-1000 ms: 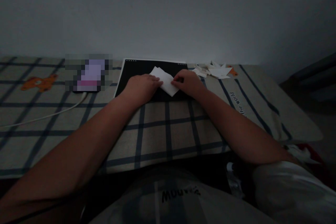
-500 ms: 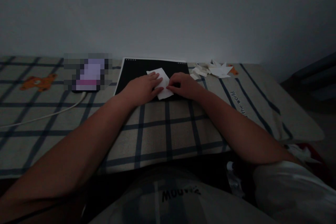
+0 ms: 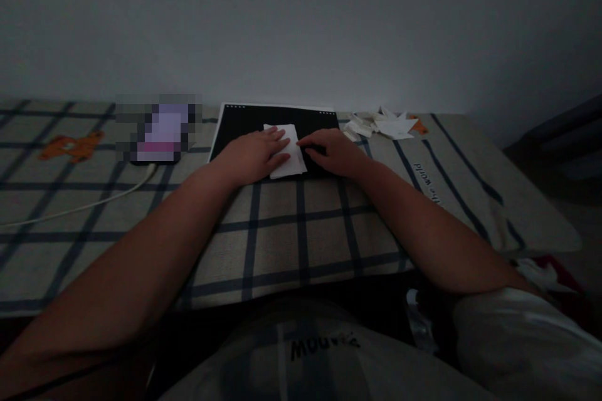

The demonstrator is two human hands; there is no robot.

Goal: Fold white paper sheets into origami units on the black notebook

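Both the left hand (image 3: pixel 256 153) and right hand (image 3: pixel 333 150) pressed flat on the white paper (image 3: pixel 288 155), apparently turned squarer on the black board (image 3: pixel 244 122) than a second earlier.

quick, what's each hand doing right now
Left hand: open, flat, pressing the folded white paper onto the black board.
Right hand: open, fingertips at the paper's right edge, gripping nothing.

White folded paper (image 3: pixel 290 151), flat on the black board (image 3: pixel 263 120); near edge at the board's front
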